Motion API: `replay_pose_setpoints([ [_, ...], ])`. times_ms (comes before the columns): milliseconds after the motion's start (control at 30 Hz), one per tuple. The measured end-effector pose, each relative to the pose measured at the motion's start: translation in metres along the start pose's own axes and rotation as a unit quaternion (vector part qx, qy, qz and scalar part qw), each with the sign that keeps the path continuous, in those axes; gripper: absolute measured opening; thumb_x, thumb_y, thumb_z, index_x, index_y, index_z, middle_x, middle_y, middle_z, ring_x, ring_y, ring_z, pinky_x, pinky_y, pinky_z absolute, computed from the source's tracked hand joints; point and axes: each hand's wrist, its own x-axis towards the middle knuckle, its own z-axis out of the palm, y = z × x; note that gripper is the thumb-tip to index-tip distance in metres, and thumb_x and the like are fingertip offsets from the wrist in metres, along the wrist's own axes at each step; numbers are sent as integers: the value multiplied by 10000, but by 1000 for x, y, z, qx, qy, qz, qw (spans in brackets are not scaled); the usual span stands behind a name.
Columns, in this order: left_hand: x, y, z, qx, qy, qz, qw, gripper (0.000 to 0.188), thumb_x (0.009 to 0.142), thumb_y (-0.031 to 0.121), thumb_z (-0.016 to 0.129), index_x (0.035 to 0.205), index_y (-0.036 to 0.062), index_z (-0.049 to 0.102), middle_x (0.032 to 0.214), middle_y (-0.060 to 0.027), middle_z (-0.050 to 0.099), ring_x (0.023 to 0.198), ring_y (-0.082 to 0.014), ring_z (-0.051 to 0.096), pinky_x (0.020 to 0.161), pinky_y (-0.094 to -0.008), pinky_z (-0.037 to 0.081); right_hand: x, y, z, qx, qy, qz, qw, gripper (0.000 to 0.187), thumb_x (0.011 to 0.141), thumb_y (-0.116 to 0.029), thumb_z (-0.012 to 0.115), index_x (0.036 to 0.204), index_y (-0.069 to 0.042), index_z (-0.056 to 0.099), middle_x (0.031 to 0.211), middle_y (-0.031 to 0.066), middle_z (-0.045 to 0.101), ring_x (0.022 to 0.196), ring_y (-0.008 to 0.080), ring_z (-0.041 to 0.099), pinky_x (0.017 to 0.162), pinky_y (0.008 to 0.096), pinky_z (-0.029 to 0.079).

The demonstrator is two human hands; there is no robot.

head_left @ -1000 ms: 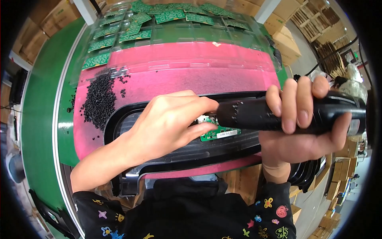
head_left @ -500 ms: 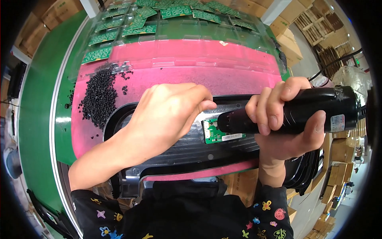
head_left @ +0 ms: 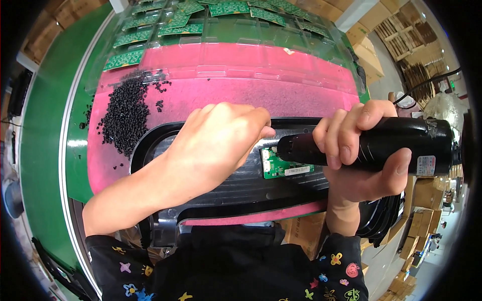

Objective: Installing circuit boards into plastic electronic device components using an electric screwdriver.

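Observation:
My right hand (head_left: 359, 145) is wrapped round a black electric screwdriver (head_left: 411, 143) that lies nearly level, its narrow front end pointing left. Beneath that end, a small green circuit board (head_left: 275, 165) with white connectors and a white label sits inside a black plastic housing (head_left: 226, 200). The screwdriver's front covers part of the board, and its very tip cannot be seen clearly. Just left of the tip, my left hand (head_left: 218, 138) hovers over the housing with fingers curled and thumb against the forefinger. Whatever is in that pinch is hidden or too small to name.
A heap of small black screw-like pieces (head_left: 124, 115) lies on the pink mat (head_left: 226, 98), left of the housing. Behind, a clear plastic tray (head_left: 221, 72) carries several green circuit boards (head_left: 124, 60). More black housings (head_left: 381, 215) are stacked at right, with cardboard boxes (head_left: 429, 193) beyond.
The view has shifted slightly. Both hands keep nearly the same pose, the screwdriver still over the board and the left fingers still pinched near its tip.

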Motion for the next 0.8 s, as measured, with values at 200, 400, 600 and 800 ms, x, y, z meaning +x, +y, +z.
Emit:
replay_pose_setpoints([
  [200,-2,0,-1,7,-8,-16,1000,106,862,93,655,866,-6,618,756,-183,629,711,-382,624,605,-416,491,-2,1,6,-21,2,9,1000,556,877,-591,519,985,-47,485,594,-14,455,457,95,395,496,255,354],
  [400,-4,-1,0,15,-8,-12,1000,121,877,114,639,876,-4,612,756,-189,624,724,-396,618,619,-432,490,0,2,14,-95,-3,18,995,546,858,-584,559,947,-53,466,586,-13,441,457,96,382,481,256,341],
  [600,-7,7,-7,64,-3,-31,998,131,880,121,628,879,-6,597,769,-195,615,743,-406,609,633,-460,480,20,5,8,-176,-119,39,976,517,860,-542,588,926,-44,464,563,-18,425,455,86,384,459,245,329],
  [800,-9,3,-2,52,-40,-45,997,137,863,127,638,866,-4,600,782,-194,617,771,-411,609,657,-476,478,9,14,10,-107,-40,-1,993,539,876,-572,537,956,-42,482,578,-25,431,451,87,378,482,250,331],
])
